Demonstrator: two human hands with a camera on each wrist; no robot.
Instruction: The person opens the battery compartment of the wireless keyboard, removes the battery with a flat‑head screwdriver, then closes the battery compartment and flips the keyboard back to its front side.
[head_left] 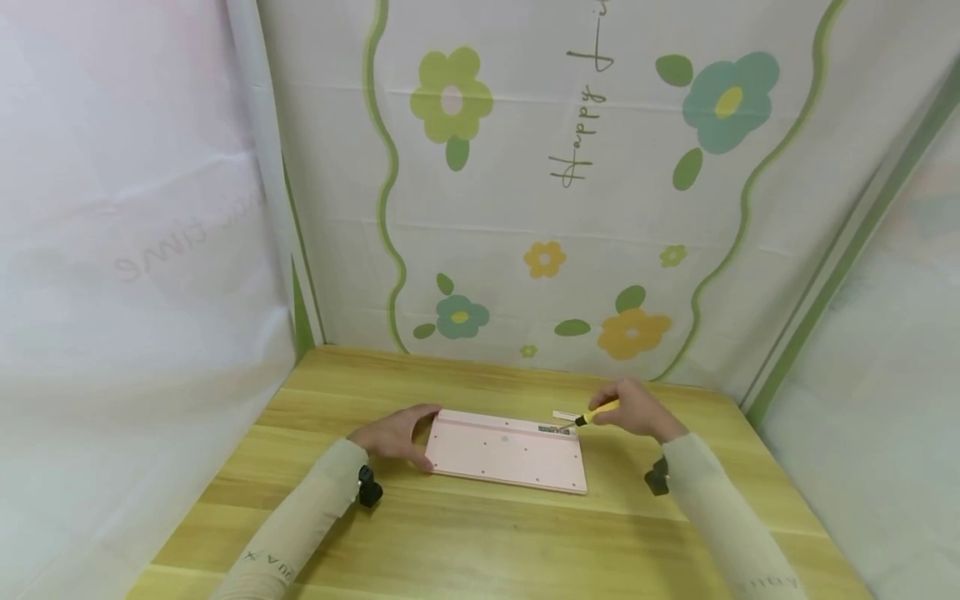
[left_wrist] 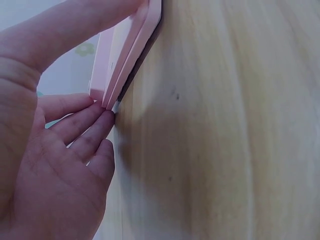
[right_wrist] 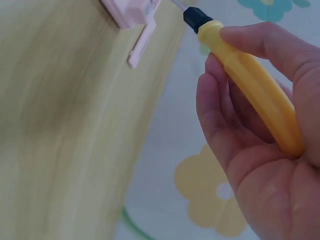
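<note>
A flat pink case (head_left: 498,457), resembling a keyboard turned face down, lies on the table with small dark holes across its surface. Near its far right corner, an opening shows a small green circuit board (head_left: 553,430). My left hand (head_left: 395,433) holds the case's left end, thumb at the near corner and fingertips (left_wrist: 102,117) against the far part. In my right hand (head_left: 630,407) is a screwdriver (right_wrist: 255,87) with a yellow handle and black collar, gripped between thumb and fingers. Its shaft points at the opening; whether the tip touches anything cannot be made out.
Just beyond the case's far right edge lies a small pale pink strip (head_left: 565,415). The wooden table (head_left: 480,542) runs back to a hanging white cloth (head_left: 510,192) with printed flowers. More cloth (head_left: 135,333) hangs at both sides.
</note>
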